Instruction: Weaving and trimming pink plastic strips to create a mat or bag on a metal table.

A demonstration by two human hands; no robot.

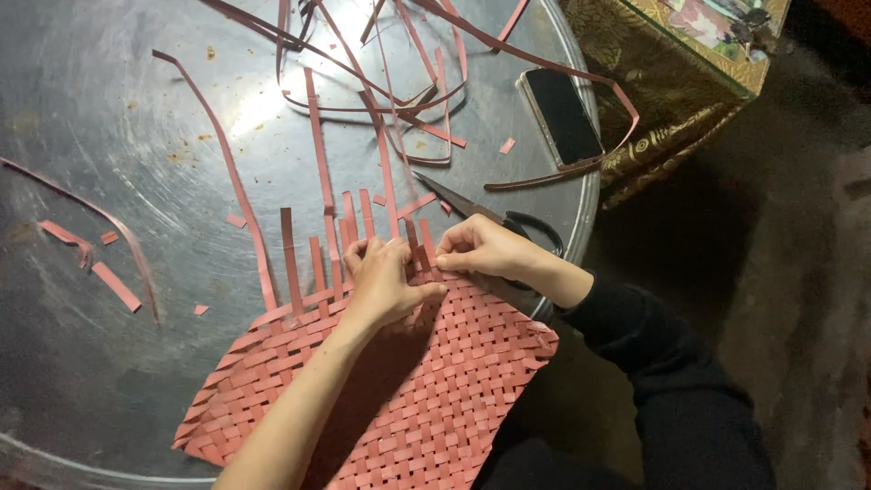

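A woven mat of reddish-pink strips lies on the round metal surface at about 6 o'clock, its near end running out over the rim toward the person. Both hands work close together at the mat's unfinished far edge, where loose upright strips stick out toward 12 o'clock. The left hand lies palm-down on the weave, fingers curled over the edge and pressing the strips flat. The right hand, in a dark sleeve, sits just beside it at 3 o'clock, its fingertips pinched shut on a single strip end at the mat's edge.

Just beyond the right hand, toward 1 o'clock, lie scissors with dark handles, blades pointing to 11 o'clock. Farther out at 1 o'clock a phone rests face-up near the rim. A tangle of long loose strips sprawls at 12 o'clock, and short offcuts lie scattered at 9 o'clock. A patterned box stands off the surface at 2 o'clock.
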